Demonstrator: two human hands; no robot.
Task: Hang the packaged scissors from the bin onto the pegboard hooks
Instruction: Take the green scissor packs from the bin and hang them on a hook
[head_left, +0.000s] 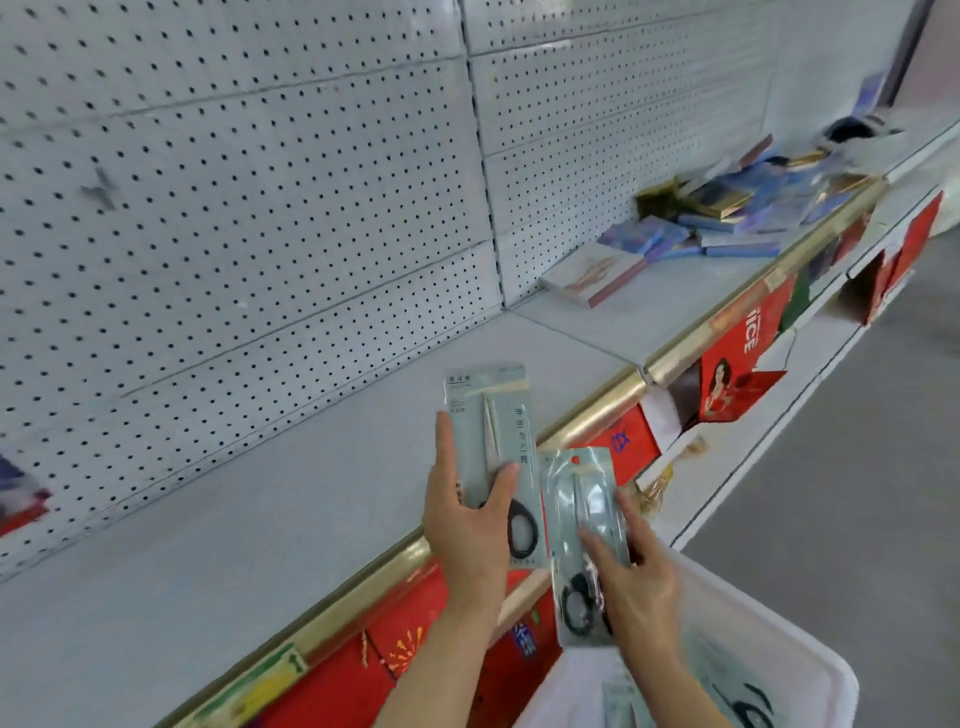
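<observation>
White bin (810, 670) sits closest, at five o'clock, with more packs blurred inside. Above it the right hand (636, 577) pinches one scissors pack (584, 540) by its lower half; at its ten o'clock the left hand (470, 525) grips another pack (491, 441) upright over the shelf (260, 519). Only one hook (101, 187) shows on the pegboard (234, 182), far off at ten o'clock. Held low, a pack's top could sway and miss it, or slip.

The white bin (727, 670) is cut off by the bottom edge, and the packs inside it are blurred. A dark thing (852, 127) at the shelf's (260, 519) far end is too smeared to name. The hook (104, 187) on the pegboard (234, 182) is a blur.
</observation>
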